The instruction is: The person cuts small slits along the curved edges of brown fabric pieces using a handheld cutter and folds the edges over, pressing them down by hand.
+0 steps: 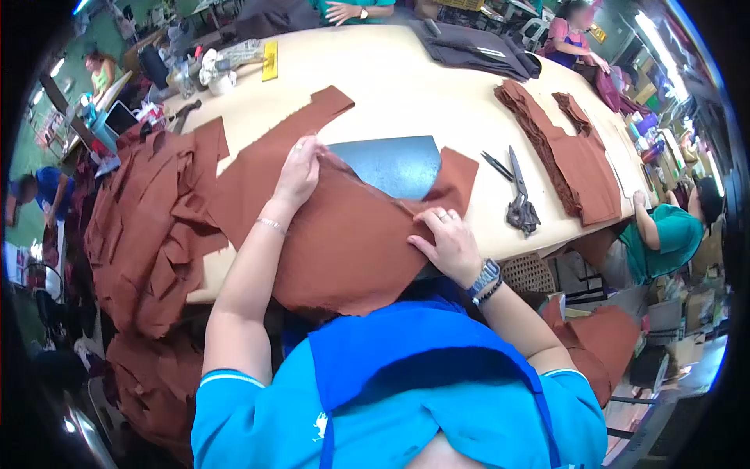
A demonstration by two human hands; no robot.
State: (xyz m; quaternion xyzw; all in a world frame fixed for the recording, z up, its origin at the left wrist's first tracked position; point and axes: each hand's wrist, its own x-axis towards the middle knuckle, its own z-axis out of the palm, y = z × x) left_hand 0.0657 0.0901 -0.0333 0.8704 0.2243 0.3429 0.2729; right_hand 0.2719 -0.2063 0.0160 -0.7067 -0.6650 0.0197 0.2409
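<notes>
A large piece of rust-brown fabric (351, 242) lies in front of me and hangs over the near table edge. My left hand (301, 166) pinches its upper edge at the left. With thumb and fingers closed on the same edge, my right hand (447, 242) holds it further right, a watch on that wrist. Beyond this edge a dark blue-grey flat panel (398, 162) shows on the table, partly covered by the fabric. To the right of my hands lie large dark scissors (520, 199) and a small black tool (497, 166), perhaps thread snips.
Rust-brown pieces are heaped at the left (148, 227); a folded stack (562, 160) lies right on the pale table (375, 70). Dark folded fabric (476, 51) and a yellow ruler (269, 61) are at the back. Several people work around; one in green (668, 242) is close right.
</notes>
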